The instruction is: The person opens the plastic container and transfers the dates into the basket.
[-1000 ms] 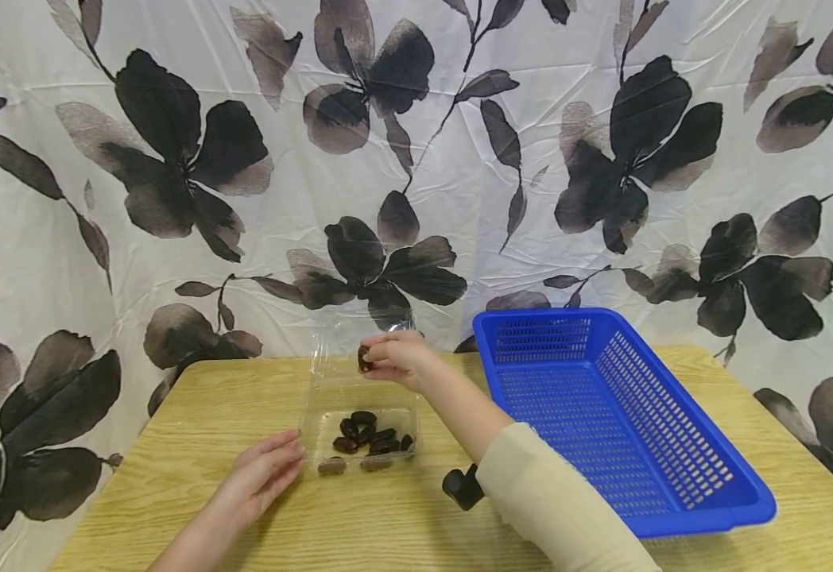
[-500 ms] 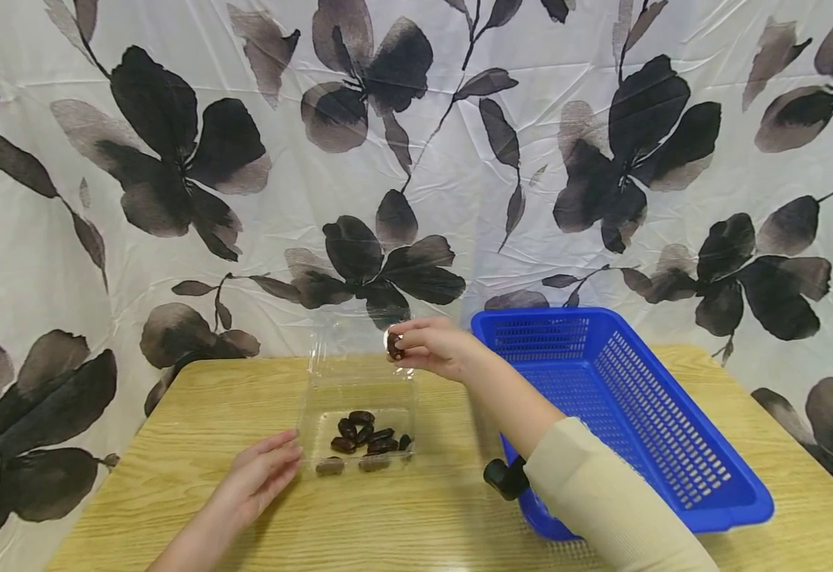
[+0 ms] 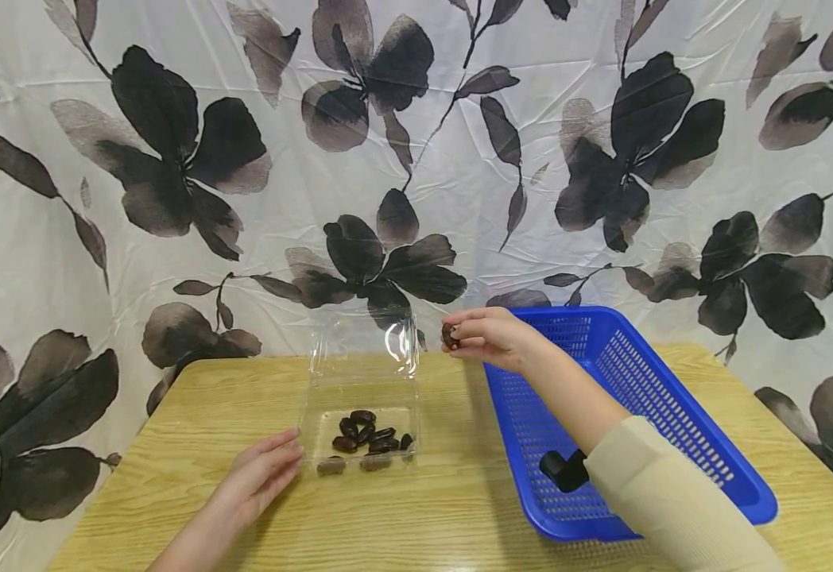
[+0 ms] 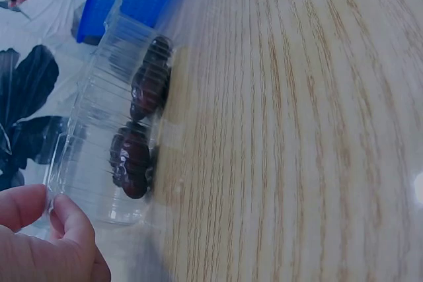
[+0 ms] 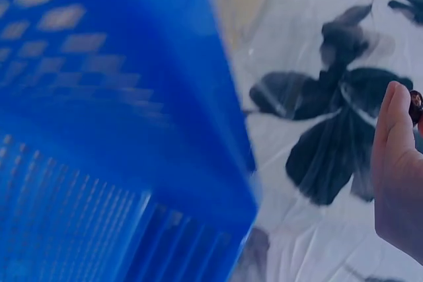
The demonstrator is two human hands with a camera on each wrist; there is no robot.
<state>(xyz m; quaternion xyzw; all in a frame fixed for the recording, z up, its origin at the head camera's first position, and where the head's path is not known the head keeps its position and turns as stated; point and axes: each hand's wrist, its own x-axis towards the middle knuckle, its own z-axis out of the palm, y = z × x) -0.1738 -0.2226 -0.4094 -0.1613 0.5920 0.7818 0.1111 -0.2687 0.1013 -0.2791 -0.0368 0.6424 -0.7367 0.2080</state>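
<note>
My right hand [image 3: 493, 338] pinches a dark brown, wrinkled date [image 3: 449, 337] between thumb and fingers. It hangs in the air just left of the blue basket's far left corner. A clear plastic clamshell box [image 3: 322, 419] stands on the table with its lid [image 3: 348, 349] raised at the back. Several dates [image 3: 365, 433] lie in its base. At the box's left side is my left hand [image 3: 262, 469]; in the left wrist view its thumb and finger [image 4: 73, 226] pinch the clear rim. Only part of the right hand [image 5: 400, 163] shows in the right wrist view.
A blue perforated plastic basket [image 3: 524, 477] stands on the right of the wooden table [image 3: 388, 524], partly under my right forearm. A black camera mount [image 3: 563, 470] sits at the right wrist. A floral curtain [image 3: 416, 159] hangs behind the table's far edge.
My right hand has carried the date from above the box rightward to the basket's far left corner. My left hand has stayed at the box.
</note>
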